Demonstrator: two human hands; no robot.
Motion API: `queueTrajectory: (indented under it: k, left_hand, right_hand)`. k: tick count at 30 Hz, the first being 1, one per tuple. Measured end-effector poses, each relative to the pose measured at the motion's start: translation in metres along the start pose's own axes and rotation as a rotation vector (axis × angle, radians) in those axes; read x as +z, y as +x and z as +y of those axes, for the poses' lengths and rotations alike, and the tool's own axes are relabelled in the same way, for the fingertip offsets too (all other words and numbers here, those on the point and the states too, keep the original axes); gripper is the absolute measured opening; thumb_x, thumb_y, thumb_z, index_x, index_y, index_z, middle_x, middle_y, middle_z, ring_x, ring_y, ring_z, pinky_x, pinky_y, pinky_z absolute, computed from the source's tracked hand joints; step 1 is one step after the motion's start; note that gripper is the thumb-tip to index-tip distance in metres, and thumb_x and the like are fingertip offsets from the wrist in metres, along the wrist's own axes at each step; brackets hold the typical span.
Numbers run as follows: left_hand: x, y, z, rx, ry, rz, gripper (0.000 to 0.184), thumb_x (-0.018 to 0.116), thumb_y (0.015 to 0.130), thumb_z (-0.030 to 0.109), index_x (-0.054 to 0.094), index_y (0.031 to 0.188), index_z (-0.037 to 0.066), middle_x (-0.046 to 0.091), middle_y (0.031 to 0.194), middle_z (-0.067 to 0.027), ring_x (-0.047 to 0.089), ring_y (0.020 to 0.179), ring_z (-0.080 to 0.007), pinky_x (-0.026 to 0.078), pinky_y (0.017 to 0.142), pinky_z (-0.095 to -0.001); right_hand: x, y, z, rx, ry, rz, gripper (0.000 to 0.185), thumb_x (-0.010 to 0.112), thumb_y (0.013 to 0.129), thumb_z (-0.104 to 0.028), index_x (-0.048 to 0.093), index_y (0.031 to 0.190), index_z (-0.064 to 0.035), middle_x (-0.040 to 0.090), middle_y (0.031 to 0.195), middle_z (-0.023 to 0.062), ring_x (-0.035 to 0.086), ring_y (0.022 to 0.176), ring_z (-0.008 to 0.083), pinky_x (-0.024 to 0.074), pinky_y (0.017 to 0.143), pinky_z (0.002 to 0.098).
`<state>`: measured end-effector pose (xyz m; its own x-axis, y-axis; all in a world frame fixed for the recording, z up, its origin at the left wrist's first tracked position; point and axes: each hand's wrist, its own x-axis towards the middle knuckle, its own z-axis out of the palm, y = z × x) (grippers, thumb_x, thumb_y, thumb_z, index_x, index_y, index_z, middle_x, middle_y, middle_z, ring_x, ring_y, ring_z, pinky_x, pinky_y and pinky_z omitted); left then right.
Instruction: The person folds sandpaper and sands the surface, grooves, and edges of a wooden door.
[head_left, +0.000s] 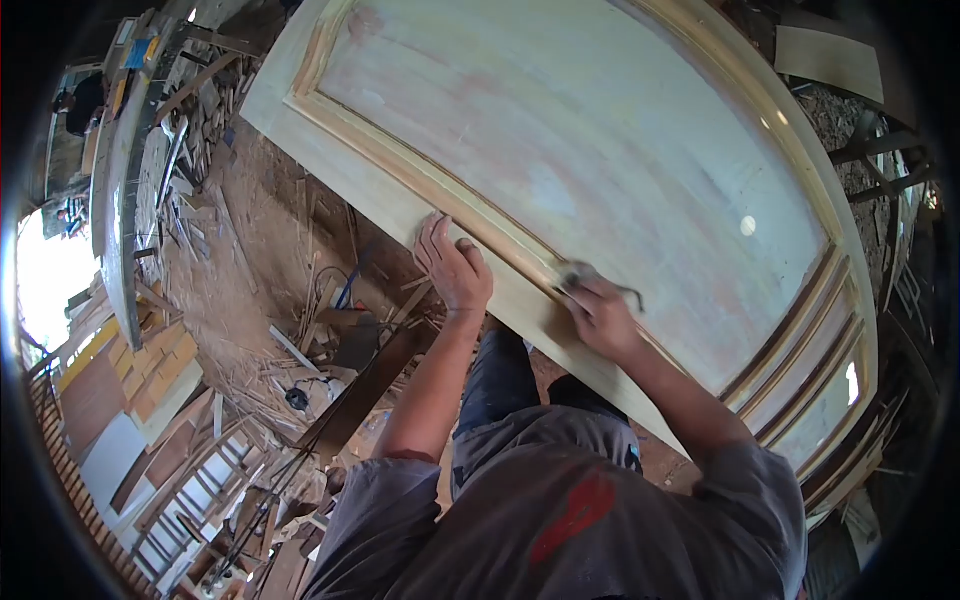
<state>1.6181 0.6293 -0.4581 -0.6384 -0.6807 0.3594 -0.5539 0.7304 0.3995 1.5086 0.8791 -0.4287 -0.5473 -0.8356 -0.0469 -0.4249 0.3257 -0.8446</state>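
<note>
A large pale wooden panel (560,150) with raised brown moulding (400,178) lies in front of me. My left hand (452,262) rests on the panel's near border beside the moulding, its fingers apart and nothing in them. Farther right, my right hand (598,310) is closed round a dark, crumpled cloth-like piece (580,274), pressed against the moulding. A thin dark strip of it sticks out to the right. Motion blurs this piece, so its exact kind is unclear.
Wood scraps (290,335) and shavings litter the floor at the left. Stacked boards (150,375) stand at the lower left. A board (828,62) and dark metal supports (880,150) are at the right. My legs are below the panel's near edge.
</note>
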Motion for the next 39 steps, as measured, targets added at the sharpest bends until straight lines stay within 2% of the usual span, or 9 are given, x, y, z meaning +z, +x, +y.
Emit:
queueTrajectory:
  k: [6,9,15,18,21,24,32,35,39]
  left_hand:
    - [0.002,-0.003,-0.004,-0.042,0.015,-0.028,0.050,0.058,0.097,0.015,0.055,0.145,0.001,0.057,0.151,-0.0229,0.049,0.145,-0.0460,0.034,0.123,-0.0622]
    - [0.003,-0.003,-0.002,-0.043,0.026,-0.035,0.050,0.057,0.097,0.014,0.054,0.144,-0.001,0.057,0.151,-0.0242,0.049,0.144,-0.0461,0.034,0.123,-0.0622]
    - [-0.006,0.005,0.000,-0.049,-0.028,-0.054,0.051,0.054,0.095,0.009,0.055,0.145,-0.004,0.057,0.150,-0.0257,0.051,0.142,-0.0464,0.033,0.122,-0.0614]
    - [-0.005,0.005,-0.001,-0.042,-0.023,-0.052,0.052,0.054,0.095,0.010,0.055,0.145,-0.003,0.056,0.151,-0.0247,0.051,0.142,-0.0462,0.033,0.122,-0.0627]
    - [0.012,-0.015,-0.018,-0.110,0.011,-0.089,0.056,0.057,0.094,0.009,0.053,0.148,-0.005,0.051,0.156,-0.0278,0.046,0.146,-0.0489,0.031,0.124,-0.0648]
    - [-0.002,-0.004,-0.004,-0.128,-0.023,-0.123,0.067,0.060,0.093,0.011,0.046,0.155,-0.010,0.046,0.162,-0.0293,0.041,0.151,-0.0501,0.026,0.128,-0.0639]
    - [-0.007,0.009,-0.001,-0.032,0.046,-0.156,0.075,0.053,0.096,0.018,0.040,0.164,-0.011,0.044,0.168,-0.0299,0.042,0.156,-0.0488,0.028,0.129,-0.0637]
    - [-0.012,0.011,0.003,-0.067,0.029,-0.199,0.077,0.055,0.094,0.019,0.040,0.163,-0.012,0.043,0.167,-0.0319,0.042,0.155,-0.0500,0.027,0.129,-0.0652]
    - [-0.006,0.003,-0.007,-0.042,0.015,-0.206,0.083,0.063,0.090,0.019,0.038,0.163,-0.012,0.043,0.165,-0.0343,0.039,0.156,-0.0531,0.024,0.129,-0.0676]
  right_hand:
    - [0.123,0.221,-0.039,-0.090,0.088,0.097,0.015,0.067,0.091,-0.004,0.073,0.104,0.0013,0.071,0.112,0.0253,0.067,0.112,0.0478,0.0570,0.098,0.0546]
    - [0.111,0.195,-0.023,-0.117,-0.056,-0.027,0.015,0.067,0.091,-0.004,0.073,0.104,0.0017,0.070,0.111,0.0262,0.067,0.111,0.0483,0.0572,0.098,0.0549]
    - [0.002,0.005,0.004,0.022,0.046,-0.013,0.020,0.073,0.095,0.003,0.079,0.114,-0.0001,0.071,0.110,0.0199,0.071,0.106,0.0429,0.0591,0.092,0.0491]
    - [0.039,0.084,-0.016,-0.037,0.048,0.010,0.016,0.074,0.097,-0.001,0.075,0.114,0.0001,0.068,0.104,0.0234,0.068,0.097,0.0435,0.0558,0.084,0.0503]
    - [0.115,0.219,-0.038,-0.167,0.054,0.125,0.022,0.070,0.096,-0.009,0.075,0.116,-0.0044,0.070,0.114,0.0263,0.067,0.110,0.0499,0.0553,0.094,0.0582]
    - [0.141,0.303,-0.062,-0.068,0.026,-0.084,0.016,0.069,0.097,-0.013,0.075,0.110,-0.0062,0.071,0.116,0.0254,0.067,0.109,0.0487,0.0556,0.096,0.0573]
    - [0.025,0.080,-0.013,-0.038,0.079,-0.060,0.012,0.071,0.095,0.000,0.074,0.107,-0.0027,0.070,0.107,0.0203,0.068,0.099,0.0434,0.0573,0.086,0.0510]
    - [0.053,0.145,-0.026,-0.101,0.043,-0.083,0.011,0.070,0.097,-0.001,0.074,0.107,-0.0030,0.069,0.105,0.0198,0.068,0.099,0.0428,0.0577,0.085,0.0508]
    - [0.186,0.323,-0.035,-0.191,-0.091,0.054,0.015,0.067,0.096,-0.014,0.075,0.101,-0.0031,0.072,0.110,0.0239,0.070,0.106,0.0451,0.0578,0.095,0.0546]
